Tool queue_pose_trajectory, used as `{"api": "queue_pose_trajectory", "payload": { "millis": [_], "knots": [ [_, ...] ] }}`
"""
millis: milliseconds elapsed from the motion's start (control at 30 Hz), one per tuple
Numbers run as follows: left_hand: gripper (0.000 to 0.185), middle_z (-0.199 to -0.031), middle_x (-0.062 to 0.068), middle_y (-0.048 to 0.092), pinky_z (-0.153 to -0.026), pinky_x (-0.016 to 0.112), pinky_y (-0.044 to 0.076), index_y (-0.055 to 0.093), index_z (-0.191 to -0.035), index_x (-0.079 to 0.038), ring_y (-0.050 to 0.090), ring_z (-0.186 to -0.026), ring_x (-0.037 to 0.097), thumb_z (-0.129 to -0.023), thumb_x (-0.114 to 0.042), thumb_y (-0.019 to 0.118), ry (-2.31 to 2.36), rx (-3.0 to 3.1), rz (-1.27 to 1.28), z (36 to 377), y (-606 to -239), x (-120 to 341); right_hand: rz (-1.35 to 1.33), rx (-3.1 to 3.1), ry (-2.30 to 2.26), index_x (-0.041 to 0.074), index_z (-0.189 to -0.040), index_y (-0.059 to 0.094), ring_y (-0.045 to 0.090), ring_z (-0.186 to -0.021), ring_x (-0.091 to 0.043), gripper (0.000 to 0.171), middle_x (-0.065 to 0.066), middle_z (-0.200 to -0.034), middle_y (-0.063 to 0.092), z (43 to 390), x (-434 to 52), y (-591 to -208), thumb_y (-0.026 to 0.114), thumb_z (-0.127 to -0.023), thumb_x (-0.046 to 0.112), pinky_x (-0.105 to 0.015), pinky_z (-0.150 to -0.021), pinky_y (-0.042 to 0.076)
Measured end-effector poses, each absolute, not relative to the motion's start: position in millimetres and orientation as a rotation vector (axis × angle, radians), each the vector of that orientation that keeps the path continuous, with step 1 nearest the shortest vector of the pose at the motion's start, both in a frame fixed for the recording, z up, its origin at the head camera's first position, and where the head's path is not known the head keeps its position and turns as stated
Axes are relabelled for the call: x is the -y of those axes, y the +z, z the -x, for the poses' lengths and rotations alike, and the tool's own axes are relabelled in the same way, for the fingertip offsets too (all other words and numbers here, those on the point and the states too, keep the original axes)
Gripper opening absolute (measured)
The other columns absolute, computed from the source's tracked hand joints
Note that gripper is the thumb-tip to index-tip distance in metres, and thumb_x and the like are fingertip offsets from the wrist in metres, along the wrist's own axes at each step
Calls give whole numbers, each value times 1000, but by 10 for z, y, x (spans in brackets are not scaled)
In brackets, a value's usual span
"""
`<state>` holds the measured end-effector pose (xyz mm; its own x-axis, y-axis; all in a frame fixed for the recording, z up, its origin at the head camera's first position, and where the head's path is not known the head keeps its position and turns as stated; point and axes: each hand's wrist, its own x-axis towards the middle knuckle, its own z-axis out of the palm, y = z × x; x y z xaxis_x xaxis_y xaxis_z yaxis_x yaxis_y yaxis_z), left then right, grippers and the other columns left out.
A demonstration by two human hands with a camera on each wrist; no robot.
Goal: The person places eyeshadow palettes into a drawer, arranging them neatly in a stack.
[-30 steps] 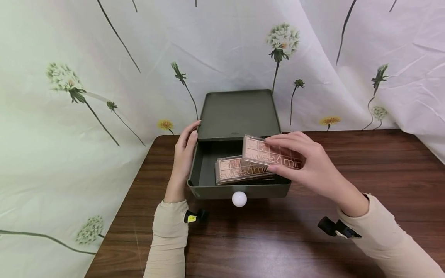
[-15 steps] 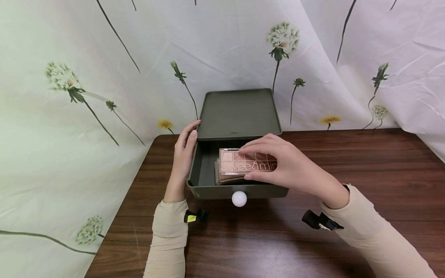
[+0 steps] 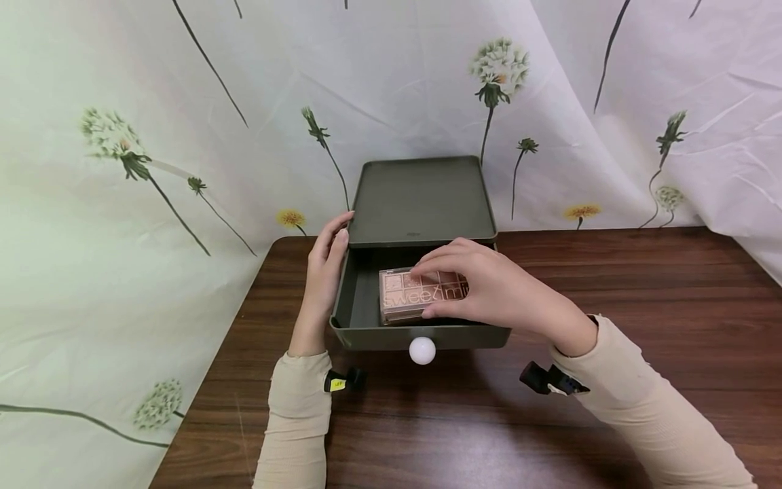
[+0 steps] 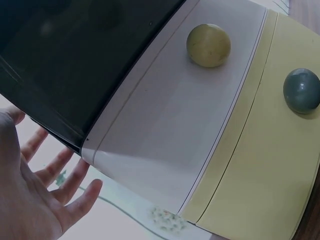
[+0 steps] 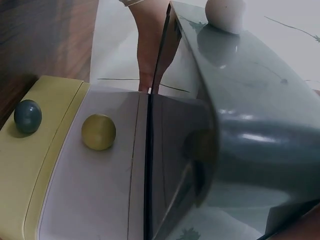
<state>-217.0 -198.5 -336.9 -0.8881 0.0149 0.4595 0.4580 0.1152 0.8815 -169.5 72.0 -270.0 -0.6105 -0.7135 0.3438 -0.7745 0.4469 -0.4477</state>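
A dark green drawer with a white knob stands pulled out of its matching cabinet. My right hand reaches into it and pinches a clear-lidded eyeshadow palette between thumb and fingers. That palette lies level over a second palette, of which just the front edge shows. My left hand rests along the left side of the cabinet and drawer. In the left wrist view its fingers are stretched out beside the cabinet. In the right wrist view the drawer front hides most of the right hand.
Below the drawer, in the wrist views, are a white drawer front with a yellow knob and a yellow one with a grey-green knob. A brown wooden table bears the cabinet. Dandelion-print cloth hangs behind.
My right hand has carried the upper palette left and down, from above the drawer's right side onto the other palette. The left hand stays in place.
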Motion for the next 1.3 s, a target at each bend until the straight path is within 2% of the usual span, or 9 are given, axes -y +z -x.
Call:
{"api": "queue_pose_trajectory", "payload": {
  "millis": [133,333,500,633,767,867,1000,1067,1300],
  "knots": [
    [41,-146,2,48,-108,36,33,51,-144,-9,42,-133,13,-107,-26,44,-1831,2063,458,2165,-3371,1971,-1333,2591,861,21,-120,72,52,-104,-8,42,13,-122,64,1697,-722,-2711,82,-82,36,-32,-86,44],
    [42,-146,2,47,-108,37,33,51,-144,-9,43,-133,13,-106,-27,45,-1826,2064,450,2161,-3372,1964,-1305,2571,911,20,-123,70,52,-114,-11,43,9,-128,61,1659,-759,-2700,80,-84,35,-35,-93,43],
    [42,-147,4,46,-108,38,33,51,-144,-9,42,-134,15,-107,-26,44,-1825,2061,449,2154,-3366,1966,-1222,2410,1026,13,-125,68,53,-119,-14,41,2,-131,61,1543,-816,-2711,80,-85,19,-36,-95,43],
    [42,-147,5,46,-109,39,32,51,-144,-8,41,-134,15,-107,-25,43,-1826,2061,450,2165,-3365,1968,-1206,2161,1094,8,-120,69,57,-117,-18,38,-2,-125,64,1403,-820,-2759,80,-83,6,-31,-96,44],
    [41,-147,4,47,-109,38,32,51,-144,-8,41,-134,15,-107,-25,43,-1829,2060,443,2172,-3368,1968,-1196,1981,1154,4,-115,70,61,-110,-20,27,-6,-116,67,1246,-796,-2805,72,-93,20,-26,-93,46],
    [41,-147,4,47,-109,37,32,51,-144,-8,42,-134,14,-107,-24,43,-1828,2061,445,2170,-3368,1966,-1187,1903,1173,2,-111,71,62,-106,-19,33,-8,-111,68,1124,-779,-2819,63,-99,31,-24,-93,46],
    [41,-146,2,48,-108,36,33,52,-143,-9,43,-133,13,-107,-26,44,-1823,2058,453,2173,-3369,1967,-1222,1799,1173,0,-108,71,64,-102,-21,28,-9,-106,69,984,-760,-2837,64,-98,25,-25,-94,47],
    [41,-146,1,48,-107,36,34,52,-143,-9,43,-132,13,-107,-27,45,-1820,2056,452,2174,-3372,1970,-1244,1764,1182,0,-107,71,64,-99,-20,25,-9,-104,70,924,-750,-2862,65,-98,22,-24,-91,48],
    [42,-147,3,46,-109,38,33,51,-144,-8,41,-134,15,-107,-26,43,-1829,2058,450,2174,-3372,1979,-1311,1763,1226,0,-108,68,56,-75,-8,19,-6,-94,66,799,-699,-3042,63,-98,15,-14,-67,46]
  ]
}}
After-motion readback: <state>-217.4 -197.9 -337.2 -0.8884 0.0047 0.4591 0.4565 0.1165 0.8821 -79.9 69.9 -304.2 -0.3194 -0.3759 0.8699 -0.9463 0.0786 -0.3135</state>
